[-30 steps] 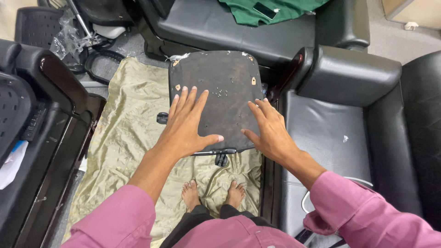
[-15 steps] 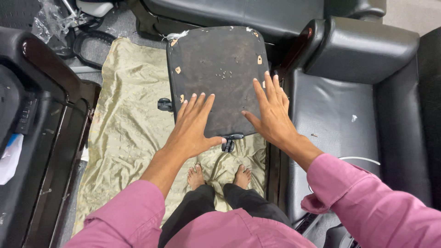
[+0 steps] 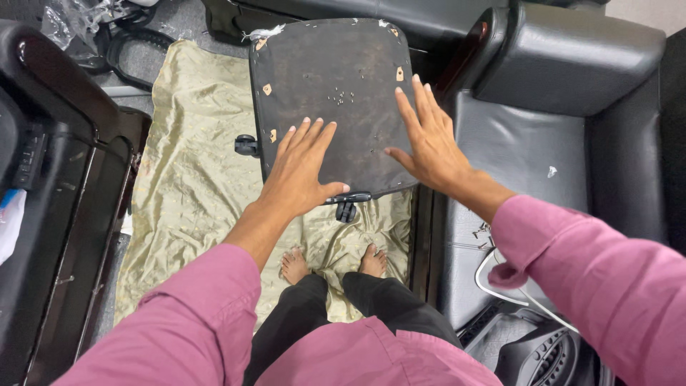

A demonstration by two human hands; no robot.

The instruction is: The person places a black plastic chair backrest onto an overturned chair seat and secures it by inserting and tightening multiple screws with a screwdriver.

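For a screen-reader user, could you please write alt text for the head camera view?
Both hands, the left hand and right hand, press flat, fingers spread, on a worn dark seat board above a gold cloth. The person, in pink sleeves, stands barefoot on the cloth between black armchairs.

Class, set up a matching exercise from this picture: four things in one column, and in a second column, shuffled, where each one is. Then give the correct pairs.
Things:
1. left hand
2. right hand
3. gold cloth
4. white cable

Places:
A. spread on the floor under the bare feet
B. flat on the near left part of the dark seat board
C. on the black sofa seat, low at the right
D. flat on the board's right edge

Pairs: 1-B, 2-D, 3-A, 4-C
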